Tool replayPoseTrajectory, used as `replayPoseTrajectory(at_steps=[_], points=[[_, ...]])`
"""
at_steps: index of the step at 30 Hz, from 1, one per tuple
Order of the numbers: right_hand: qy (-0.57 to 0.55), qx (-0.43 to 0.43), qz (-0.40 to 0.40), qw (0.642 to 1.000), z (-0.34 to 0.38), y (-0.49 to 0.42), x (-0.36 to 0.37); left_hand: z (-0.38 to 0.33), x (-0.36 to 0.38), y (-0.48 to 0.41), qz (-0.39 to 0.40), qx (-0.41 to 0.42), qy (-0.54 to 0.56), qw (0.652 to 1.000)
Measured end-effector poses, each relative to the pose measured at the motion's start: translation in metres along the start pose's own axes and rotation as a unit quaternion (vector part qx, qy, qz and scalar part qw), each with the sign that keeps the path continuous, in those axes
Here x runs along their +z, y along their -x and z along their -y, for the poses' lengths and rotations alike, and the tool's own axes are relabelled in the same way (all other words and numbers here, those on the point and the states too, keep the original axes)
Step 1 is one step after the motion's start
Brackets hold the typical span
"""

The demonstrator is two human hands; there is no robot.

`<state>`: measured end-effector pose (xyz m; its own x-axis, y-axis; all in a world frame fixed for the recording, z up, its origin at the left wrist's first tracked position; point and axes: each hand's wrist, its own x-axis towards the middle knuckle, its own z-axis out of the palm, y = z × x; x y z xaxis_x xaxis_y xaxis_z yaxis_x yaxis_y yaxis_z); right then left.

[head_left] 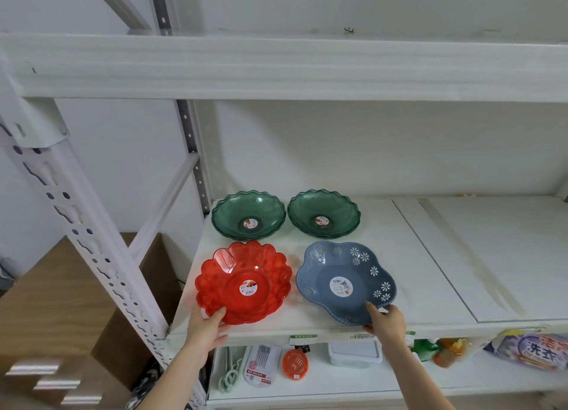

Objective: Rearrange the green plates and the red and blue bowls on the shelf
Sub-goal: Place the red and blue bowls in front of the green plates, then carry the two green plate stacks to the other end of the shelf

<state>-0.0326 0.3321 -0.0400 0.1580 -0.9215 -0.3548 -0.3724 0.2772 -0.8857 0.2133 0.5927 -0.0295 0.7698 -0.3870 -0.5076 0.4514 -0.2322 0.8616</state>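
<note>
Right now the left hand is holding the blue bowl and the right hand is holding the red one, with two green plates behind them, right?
Not quite: the hands are swapped. In the head view the left hand grips the red bowl and the right hand grips the blue bowl. The two green plates do sit behind them.

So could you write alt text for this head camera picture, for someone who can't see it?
Two hands grip bowls at the front of a white shelf: the left hand holds the red bowl, the right hand the blue bowl. Behind them sit two stacks of green plates, side by side.
</note>
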Motion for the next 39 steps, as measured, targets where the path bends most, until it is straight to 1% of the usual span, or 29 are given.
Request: replayPoseTrajectory(at_steps=[2, 4, 6, 8, 10, 15, 19, 23, 26, 29, 33, 38, 39], points=[[0.017, 0.002, -0.003, 1.000, 0.000, 0.002, -0.003, -0.003, -0.001, 0.002, -0.024, 0.003, -0.024, 0.999], [0.044, -0.004, -0.013, 0.999, 0.004, 0.007, -0.007, -0.010, -0.001, 0.006, -0.052, 0.031, -0.079, 0.995], [0.084, -0.019, -0.028, 0.996, 0.011, 0.013, -0.014, -0.018, -0.004, 0.007, -0.086, 0.064, -0.172, 0.979], [0.108, -0.043, -0.043, 0.992, 0.021, 0.020, -0.021, -0.030, -0.007, 0.010, -0.123, 0.072, -0.256, 0.956], [0.125, -0.067, -0.050, 0.989, 0.035, 0.028, -0.029, -0.044, -0.006, 0.015, -0.151, 0.074, -0.301, 0.939], [0.189, -0.144, -0.063, 0.969, 0.079, 0.034, -0.039, -0.093, 0.004, 0.030, -0.168, 0.142, -0.355, 0.909], [0.242, -0.207, -0.078, 0.945, 0.128, 0.025, -0.037, -0.135, 0.014, 0.025, -0.183, 0.205, -0.399, 0.875], [0.236, -0.253, -0.094, 0.934, 0.174, 0.003, -0.027, -0.172, 0.024, 0.010, -0.219, 0.258, -0.428, 0.838], [0.239, -0.279, -0.095, 0.925, 0.195, -0.020, -0.014, -0.188, 0.032, -0.009, -0.245, 0.280, -0.450, 0.812], [0.264, -0.305, -0.086, 0.911, 0.205, -0.046, 0.001, -0.195, 0.040, -0.035, -0.256, 0.294, -0.479, 0.787], [0.319, -0.320, -0.077, 0.889, 0.202, -0.082, 0.024, -0.184, 0.045, -0.079, -0.250, 0.292, -0.531, 0.755], [0.387, -0.303, -0.059, 0.869, 0.179, -0.131, 0.052, -0.161, 0.049, -0.127, -0.242, 0.284, -0.598, 0.709], [0.396, -0.295, -0.055, 0.868, 0.173, -0.140, 0.057, -0.156, 0.049, -0.136, -0.240, 0.280, -0.606, 0.705]])
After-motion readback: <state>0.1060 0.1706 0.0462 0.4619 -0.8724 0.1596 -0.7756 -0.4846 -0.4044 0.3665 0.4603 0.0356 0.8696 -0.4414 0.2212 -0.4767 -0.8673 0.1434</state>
